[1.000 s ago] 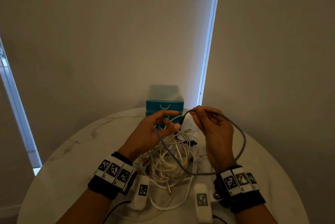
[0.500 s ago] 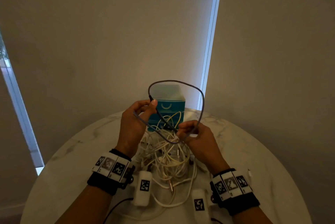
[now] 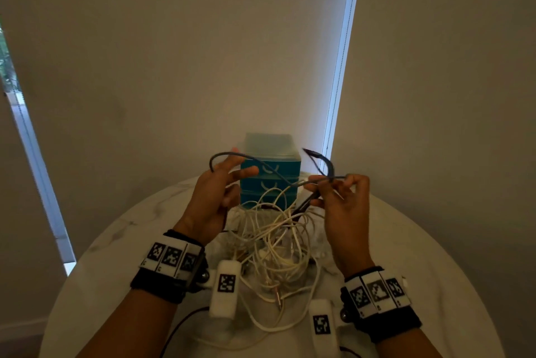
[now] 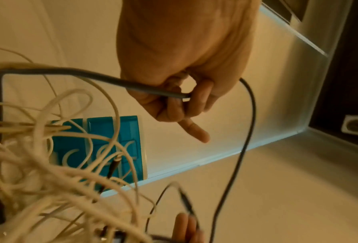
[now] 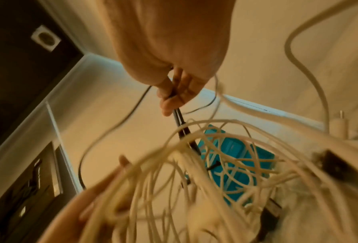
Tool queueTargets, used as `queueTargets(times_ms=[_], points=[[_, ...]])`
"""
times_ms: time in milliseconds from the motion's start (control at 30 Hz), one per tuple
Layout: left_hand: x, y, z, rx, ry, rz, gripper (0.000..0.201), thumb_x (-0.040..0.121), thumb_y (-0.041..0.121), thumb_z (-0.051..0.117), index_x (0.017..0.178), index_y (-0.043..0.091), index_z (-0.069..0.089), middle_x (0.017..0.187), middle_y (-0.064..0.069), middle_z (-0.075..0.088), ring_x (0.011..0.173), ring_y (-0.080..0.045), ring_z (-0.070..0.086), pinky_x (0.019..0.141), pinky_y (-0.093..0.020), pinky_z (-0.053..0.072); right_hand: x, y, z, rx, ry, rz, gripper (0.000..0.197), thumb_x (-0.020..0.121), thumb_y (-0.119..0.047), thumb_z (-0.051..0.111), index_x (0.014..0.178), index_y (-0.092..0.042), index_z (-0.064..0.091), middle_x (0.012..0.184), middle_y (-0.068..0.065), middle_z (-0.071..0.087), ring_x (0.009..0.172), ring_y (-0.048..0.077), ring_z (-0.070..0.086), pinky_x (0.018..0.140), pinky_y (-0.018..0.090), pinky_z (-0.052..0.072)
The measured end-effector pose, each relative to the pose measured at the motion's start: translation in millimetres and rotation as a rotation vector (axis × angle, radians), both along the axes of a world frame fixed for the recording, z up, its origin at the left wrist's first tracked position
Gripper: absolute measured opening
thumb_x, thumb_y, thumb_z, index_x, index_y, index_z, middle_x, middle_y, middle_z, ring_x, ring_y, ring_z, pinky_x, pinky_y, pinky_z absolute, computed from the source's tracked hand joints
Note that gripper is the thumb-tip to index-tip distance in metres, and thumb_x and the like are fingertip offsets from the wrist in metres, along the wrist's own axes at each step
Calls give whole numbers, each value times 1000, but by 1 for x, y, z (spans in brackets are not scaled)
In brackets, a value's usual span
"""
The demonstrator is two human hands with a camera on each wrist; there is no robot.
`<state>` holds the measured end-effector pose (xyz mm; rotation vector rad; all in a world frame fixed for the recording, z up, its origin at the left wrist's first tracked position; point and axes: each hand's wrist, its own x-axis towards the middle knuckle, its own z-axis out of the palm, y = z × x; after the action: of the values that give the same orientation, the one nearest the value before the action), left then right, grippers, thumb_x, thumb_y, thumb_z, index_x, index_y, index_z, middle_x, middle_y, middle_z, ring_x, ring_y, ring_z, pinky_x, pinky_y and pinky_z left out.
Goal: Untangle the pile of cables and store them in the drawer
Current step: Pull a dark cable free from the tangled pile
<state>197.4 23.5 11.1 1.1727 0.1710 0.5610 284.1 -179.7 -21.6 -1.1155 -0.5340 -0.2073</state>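
A grey cable (image 3: 314, 180) stretches between both hands above the pile of white cables (image 3: 275, 241) on the round marble table (image 3: 121, 256). My left hand (image 3: 232, 175) curls its fingers round one bend of the grey cable (image 4: 90, 74). My right hand (image 3: 327, 186) pinches the cable near its dark plug end (image 3: 314, 154), which sticks up free. The same pinch shows in the right wrist view on the dark cable (image 5: 179, 120). Behind the hands stands the teal drawer unit (image 3: 269, 172), with all its drawers pushed in.
White wrist-camera modules (image 3: 224, 288) hang over the near part of the pile. The drawer unit (image 4: 111, 148) sits at the table's far edge against the wall. A window strip (image 3: 339, 67) runs down behind it. Bare marble lies left and right of the pile.
The hands have drawn apart: my right hand rose and moved right, my left stayed up at the left. The tall grey loop has flattened into a line between them, its plug end now free.
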Motion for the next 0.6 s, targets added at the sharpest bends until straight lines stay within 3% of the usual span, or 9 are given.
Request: queueTargets(times_ms=[67, 133, 200, 300, 400, 467, 533, 600], points=[[-5, 9, 2, -67, 41, 24, 40, 102, 47, 63, 125, 14, 65, 109, -9, 81, 42, -5, 39, 42, -16, 34, 1, -1, 1, 20, 5, -14, 10, 107, -3, 58, 105, -7, 49, 110, 13, 78, 101, 30, 79, 75, 34, 66], [-8, 14, 4, -108, 40, 23, 47, 99, 52, 65, 123, 12, 63, 101, -6, 81, 54, -6, 58, 48, -15, 48, 0, 2, -2, -34, -22, 43, 5, 106, -3, 61, 109, 1, 61, 113, 12, 76, 106, 28, 77, 86, 37, 66], [-11, 15, 8, -135, -4, -7, 45, 96, 51, 69, 119, 13, 66, 101, -6, 79, 66, -9, 68, 61, -18, 60, -4, 9, -6, -181, -87, 99, 13, 102, -1, 66, 112, -6, 71, 112, 5, 77, 110, 23, 75, 93, 35, 63], [-12, 5, 15, -204, -97, -108, 30, 97, 39, 70, 115, 15, 70, 111, -8, 77, 85, -15, 76, 80, -25, 63, -13, 19, -9, -382, -167, 193, 29, 97, -12, 75, 123, -25, 73, 122, -3, 73, 115, 11, 70, 96, 29, 60], [-12, -8, 19, -201, -171, -226, 29, 102, 31, 65, 124, 12, 64, 136, -15, 69, 105, -23, 76, 87, -30, 65, -18, 30, -12, -555, -152, 239, 49, 83, -47, 87, 128, -40, 68, 130, -12, 67, 118, 6, 67, 94, 27, 61], [-12, -14, 17, -125, -212, -286, 41, 105, 26, 60, 138, 2, 55, 144, -18, 64, 118, -30, 72, 99, -36, 61, -21, 35, -15, -678, -187, 206, 54, 78, -59, 87, 126, -43, 68, 124, -17, 70, 114, 1, 67, 92, 22, 59], [-11, -18, 14, -41, -249, -329, 51, 104, 19, 60, 148, -2, 45, 145, -20, 63, 126, -37, 68, 106, -41, 56, -23, 36, -17, -661, -226, 188, 36, 86, -49, 84, 118, -36, 75, 112, -18, 76, 104, -1, 70, 86, 17, 57], [-12, -21, 12, 45, -287, -376, 47, 103, 10, 57, 147, -1, 45, 145, -19, 63, 129, -39, 66, 105, -38, 58, -23, 37, -17, -565, -201, 195, 12, 95, -32, 79, 106, -28, 80, 97, -18, 79, 93, 0, 73, 77, 14, 54]])
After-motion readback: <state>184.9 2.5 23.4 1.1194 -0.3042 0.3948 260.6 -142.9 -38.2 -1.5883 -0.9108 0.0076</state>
